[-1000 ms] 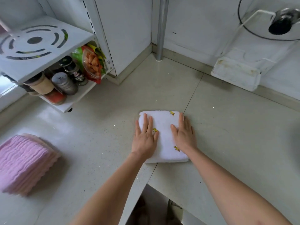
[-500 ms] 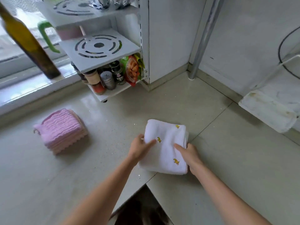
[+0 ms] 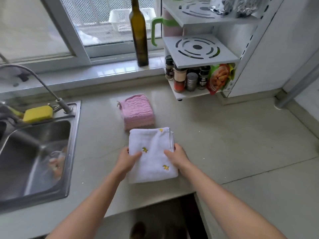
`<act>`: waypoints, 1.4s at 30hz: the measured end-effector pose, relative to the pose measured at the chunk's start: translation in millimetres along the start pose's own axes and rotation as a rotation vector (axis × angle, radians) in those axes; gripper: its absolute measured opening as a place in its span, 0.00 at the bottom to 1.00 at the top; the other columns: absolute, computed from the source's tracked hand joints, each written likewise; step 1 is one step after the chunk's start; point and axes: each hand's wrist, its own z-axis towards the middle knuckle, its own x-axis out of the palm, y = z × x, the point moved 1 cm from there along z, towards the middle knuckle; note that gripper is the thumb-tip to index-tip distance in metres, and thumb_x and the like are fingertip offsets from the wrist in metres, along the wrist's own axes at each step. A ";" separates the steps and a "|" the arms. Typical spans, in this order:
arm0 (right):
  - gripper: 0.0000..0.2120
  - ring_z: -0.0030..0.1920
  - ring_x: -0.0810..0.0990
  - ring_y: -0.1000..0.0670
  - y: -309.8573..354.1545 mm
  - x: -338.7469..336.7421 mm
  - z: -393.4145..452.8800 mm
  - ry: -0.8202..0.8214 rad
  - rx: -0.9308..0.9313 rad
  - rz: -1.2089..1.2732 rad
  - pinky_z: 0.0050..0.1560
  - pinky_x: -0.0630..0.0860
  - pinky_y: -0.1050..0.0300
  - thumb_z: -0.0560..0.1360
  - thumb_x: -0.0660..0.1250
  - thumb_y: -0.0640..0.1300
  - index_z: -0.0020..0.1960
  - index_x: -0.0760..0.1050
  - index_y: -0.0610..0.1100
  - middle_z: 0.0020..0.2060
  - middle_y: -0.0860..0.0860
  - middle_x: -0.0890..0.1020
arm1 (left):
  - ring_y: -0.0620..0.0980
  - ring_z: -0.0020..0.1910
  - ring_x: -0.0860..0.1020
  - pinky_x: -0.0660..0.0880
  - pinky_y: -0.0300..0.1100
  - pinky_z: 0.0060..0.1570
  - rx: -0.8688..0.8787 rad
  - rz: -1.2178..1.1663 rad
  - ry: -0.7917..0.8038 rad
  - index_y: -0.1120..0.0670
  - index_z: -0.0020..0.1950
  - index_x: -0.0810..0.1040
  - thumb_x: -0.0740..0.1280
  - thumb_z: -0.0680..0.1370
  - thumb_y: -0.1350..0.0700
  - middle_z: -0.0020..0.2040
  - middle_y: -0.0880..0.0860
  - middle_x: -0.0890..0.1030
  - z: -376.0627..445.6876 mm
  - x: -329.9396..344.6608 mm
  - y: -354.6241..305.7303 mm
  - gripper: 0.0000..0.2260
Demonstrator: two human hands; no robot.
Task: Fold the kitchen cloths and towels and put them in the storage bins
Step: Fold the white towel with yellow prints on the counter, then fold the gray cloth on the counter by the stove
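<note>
Our left hand (image 3: 126, 160) and right hand (image 3: 177, 156) pinch the folded towel (image 3: 151, 152) by its sides. It looks soft, light and floppy, so we hold both edges.

Bright daylight enters through the window (image 3: 96, 23). Glare sheens the sill (image 3: 112, 73). Wide-angle bending warps the edges; the sink (image 3: 34, 152) looks blurred.

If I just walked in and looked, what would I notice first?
Probably the folded white towel with little yellow bananas, gripped at both sides by the left hand and right hand in the middle of the counter. Just behind it lies a folded pink cloth, and a tall dark bottle stands on the windowsill.
</note>
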 end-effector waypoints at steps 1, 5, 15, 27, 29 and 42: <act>0.04 0.47 0.80 0.43 1.2 7.8 0.5 -0.009 0.002 -0.018 0.49 0.77 0.47 0.71 0.64 0.42 0.46 0.72 0.45 0.45 0.47 0.80 | 0.52 0.45 0.81 0.79 0.49 0.46 -0.009 0.000 -0.006 0.53 0.47 0.79 0.69 0.66 0.49 0.45 0.51 0.83 4.0 -6.1 5.2 0.13; 0.10 0.48 0.79 0.45 3.4 29.4 1.7 -0.061 0.029 -0.118 0.48 0.76 0.51 0.72 0.66 0.43 0.52 0.72 0.43 0.47 0.48 0.79 | 0.52 0.50 0.80 0.78 0.50 0.51 -0.039 0.054 0.045 0.55 0.55 0.76 0.71 0.66 0.46 0.51 0.51 0.81 24.3 -24.5 26.6 0.21; 0.07 0.46 0.78 0.45 -5.1 27.5 -25.0 -0.329 0.092 -0.287 0.45 0.73 0.55 0.74 0.65 0.46 0.47 0.73 0.43 0.43 0.48 0.79 | 0.54 0.57 0.75 0.71 0.46 0.50 0.545 0.725 0.063 0.55 0.62 0.73 0.62 0.77 0.55 0.59 0.52 0.75 36.0 -47.3 -9.8 0.14; 0.06 0.43 0.80 0.46 -78.9 -50.7 -216.2 -0.805 0.180 -0.367 0.44 0.77 0.52 0.76 0.62 0.42 0.43 0.76 0.44 0.41 0.48 0.82 | 0.57 0.57 0.76 0.74 0.46 0.52 1.213 1.397 0.784 0.54 0.61 0.74 0.59 0.79 0.54 0.59 0.54 0.77 -103.0 94.5 -46.8 0.12; 0.06 0.44 0.79 0.47 -99.9 -51.6 -265.0 -0.878 0.237 -0.368 0.45 0.77 0.53 0.76 0.61 0.43 0.45 0.77 0.45 0.42 0.50 0.81 | 0.56 0.57 0.76 0.74 0.47 0.54 1.342 1.444 0.861 0.55 0.61 0.73 0.58 0.80 0.54 0.60 0.54 0.77 -144.9 118.7 -42.2 0.13; 0.08 0.42 0.80 0.45 -283.3 89.1 -682.5 -1.376 0.799 -0.090 0.42 0.75 0.54 0.76 0.59 0.42 0.39 0.71 0.50 0.41 0.48 0.82 | 0.55 0.58 0.75 0.72 0.45 0.53 2.068 1.402 1.412 0.54 0.60 0.75 0.58 0.79 0.52 0.60 0.54 0.77 -521.1 181.1 141.9 0.14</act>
